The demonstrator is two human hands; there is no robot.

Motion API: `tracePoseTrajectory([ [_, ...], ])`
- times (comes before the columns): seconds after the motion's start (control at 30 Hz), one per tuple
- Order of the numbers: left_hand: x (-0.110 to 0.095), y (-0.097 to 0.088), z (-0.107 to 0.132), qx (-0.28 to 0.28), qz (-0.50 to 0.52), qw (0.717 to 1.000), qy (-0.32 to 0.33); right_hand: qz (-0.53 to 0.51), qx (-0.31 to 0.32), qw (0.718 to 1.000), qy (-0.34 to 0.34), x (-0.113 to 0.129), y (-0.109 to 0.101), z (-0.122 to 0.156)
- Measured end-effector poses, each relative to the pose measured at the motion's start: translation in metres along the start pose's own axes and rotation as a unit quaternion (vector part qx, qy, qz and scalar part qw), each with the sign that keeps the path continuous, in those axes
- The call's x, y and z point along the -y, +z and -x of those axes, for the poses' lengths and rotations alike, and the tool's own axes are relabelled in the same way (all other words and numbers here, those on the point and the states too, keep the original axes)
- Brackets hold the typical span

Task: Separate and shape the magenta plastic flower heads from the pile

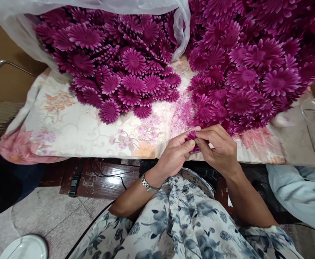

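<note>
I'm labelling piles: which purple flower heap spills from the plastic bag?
The left heap: the whitish bag arches over it, while the right heap shows none.

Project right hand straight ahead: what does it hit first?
The right hand would meet the magenta petals between both hands first, then probably the left hand; depth is unclear from one view.

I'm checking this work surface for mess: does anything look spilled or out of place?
Yes: purple specks are scattered on the pale floral cloth between the two flower heaps, standing out like spilled dust or staining.
</note>
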State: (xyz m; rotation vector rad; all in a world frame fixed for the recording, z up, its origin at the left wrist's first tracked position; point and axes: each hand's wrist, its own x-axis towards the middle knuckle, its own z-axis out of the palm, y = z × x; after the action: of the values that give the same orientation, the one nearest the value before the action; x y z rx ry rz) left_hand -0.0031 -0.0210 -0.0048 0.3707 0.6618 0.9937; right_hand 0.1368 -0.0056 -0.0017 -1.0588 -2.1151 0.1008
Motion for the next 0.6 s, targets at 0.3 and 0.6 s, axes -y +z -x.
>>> tracePoseTrajectory([
  [0.3,-0.008,-0.003,0.001,-0.028,0.039,0.999,-0.013,0.282,-0.177,0.943,-0.02,-0.043,-0.055,-0.03],
  [0.6,-0.007,0.0,-0.005,-0.081,0.088,0.992,-0.027,0.029,0.069,0.996,-0.047,-0.002,-0.01,-0.016],
])
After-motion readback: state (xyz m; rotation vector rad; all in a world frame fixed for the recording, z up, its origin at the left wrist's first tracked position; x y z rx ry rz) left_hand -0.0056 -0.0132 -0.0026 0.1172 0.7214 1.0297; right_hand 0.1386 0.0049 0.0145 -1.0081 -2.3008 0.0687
